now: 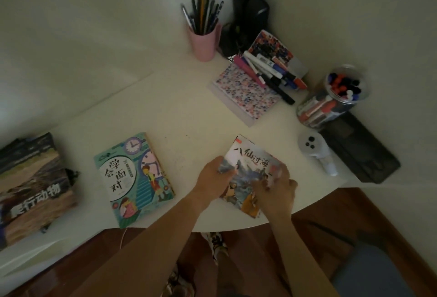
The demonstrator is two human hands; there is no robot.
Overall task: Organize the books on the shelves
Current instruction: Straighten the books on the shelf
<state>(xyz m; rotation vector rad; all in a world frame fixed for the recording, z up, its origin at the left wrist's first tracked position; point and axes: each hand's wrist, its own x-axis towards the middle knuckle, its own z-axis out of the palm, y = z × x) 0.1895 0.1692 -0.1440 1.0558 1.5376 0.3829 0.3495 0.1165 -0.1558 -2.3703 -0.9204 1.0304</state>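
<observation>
Between my two hands, at the near edge of the desk (189, 112), lies the storybook (250, 173), its near corner overhanging the rim: my left hand (212, 176) curls over its left edge and my right hand (275, 192) presses on the lower right cover, fingers bent at the edge, so I judge both to be gripping it. Left of my left hand lie the teal book (133, 178) and, further out, the animal book (33, 188). Risk, in my judgement: a slack lift could let the thin book slip to the floor, and a rightward swing could strike the white bottle (318, 152) beside my right hand.
</observation>
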